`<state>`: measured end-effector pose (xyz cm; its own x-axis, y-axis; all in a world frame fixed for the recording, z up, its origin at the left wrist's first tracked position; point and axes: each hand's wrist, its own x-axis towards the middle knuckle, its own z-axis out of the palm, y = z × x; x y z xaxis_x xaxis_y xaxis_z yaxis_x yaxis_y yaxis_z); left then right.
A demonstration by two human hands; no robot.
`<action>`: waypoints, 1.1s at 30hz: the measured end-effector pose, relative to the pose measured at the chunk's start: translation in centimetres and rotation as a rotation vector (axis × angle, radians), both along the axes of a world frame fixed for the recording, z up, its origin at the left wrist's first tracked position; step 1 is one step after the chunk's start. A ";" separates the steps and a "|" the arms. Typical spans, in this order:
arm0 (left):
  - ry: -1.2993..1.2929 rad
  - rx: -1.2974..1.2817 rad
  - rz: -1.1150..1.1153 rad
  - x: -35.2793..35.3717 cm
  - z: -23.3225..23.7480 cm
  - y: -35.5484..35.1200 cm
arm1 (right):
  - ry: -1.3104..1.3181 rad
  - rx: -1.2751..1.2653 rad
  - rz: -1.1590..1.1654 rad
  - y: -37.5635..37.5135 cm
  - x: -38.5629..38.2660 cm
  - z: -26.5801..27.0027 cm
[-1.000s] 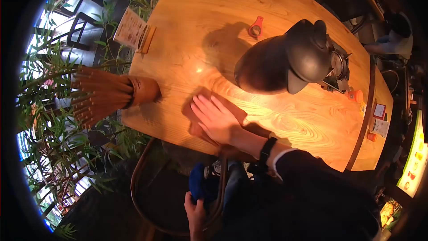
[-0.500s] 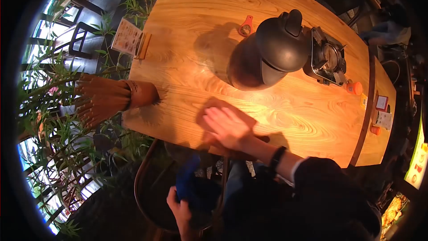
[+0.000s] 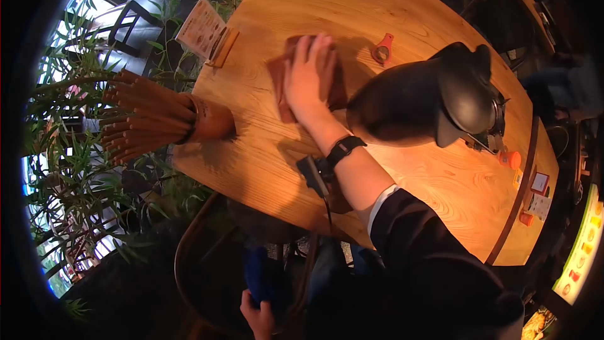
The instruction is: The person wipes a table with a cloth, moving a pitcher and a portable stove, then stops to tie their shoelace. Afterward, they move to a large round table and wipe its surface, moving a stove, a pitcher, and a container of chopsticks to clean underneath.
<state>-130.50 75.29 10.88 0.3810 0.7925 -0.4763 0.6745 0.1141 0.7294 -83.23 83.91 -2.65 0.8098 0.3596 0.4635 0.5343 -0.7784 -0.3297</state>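
Note:
My right hand [image 3: 309, 75] lies flat on a folded brown cloth [image 3: 340, 91] on the wooden table, its fingers spread and pointing to the far edge. A dark band sits at that wrist. Beside the forearm is a black boxy device [image 3: 313, 177] with a cord hanging down. Low in the view, below the table edge, the fingers of my left hand [image 3: 258, 316] curl around a dark blue, soft-looking thing [image 3: 256, 274]. To the right of the cloth stands a large black lidded pot [image 3: 399, 104]. A red ring-shaped tool [image 3: 382, 50] lies beyond it.
A brown holder [image 3: 215, 119] full of sticks stands at the left edge, near a menu card [image 3: 202, 28] in a wooden stand. Behind the pot, a portable stove [image 3: 497, 129] partly shows. An orange-capped jar [image 3: 509, 160] is further right. A chair [image 3: 182, 258] is below.
My right hand and the brown cloth have slid from the near edge toward the far left of the table. The view has shifted, and my left hand still grips the blue thing.

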 end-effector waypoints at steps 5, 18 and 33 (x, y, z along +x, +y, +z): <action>-0.003 -0.163 0.035 -0.5 0.5 -1.2 | 0.188 0.041 0.001 -3.8 -7.5 0.5; -0.117 -0.174 0.212 -3.4 -1.0 -2.3 | 0.061 -0.048 0.174 0.0 -1.9 -1.2; -0.210 -0.153 0.373 -4.9 -3.0 -2.0 | 0.091 -0.067 1.295 10.8 -21.3 0.5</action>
<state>-135.39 73.31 7.86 0.1837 0.8206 -0.5412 0.4060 0.4381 0.8020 -104.50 94.70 -2.19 -0.1144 0.9194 0.3764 0.8834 0.2675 -0.3848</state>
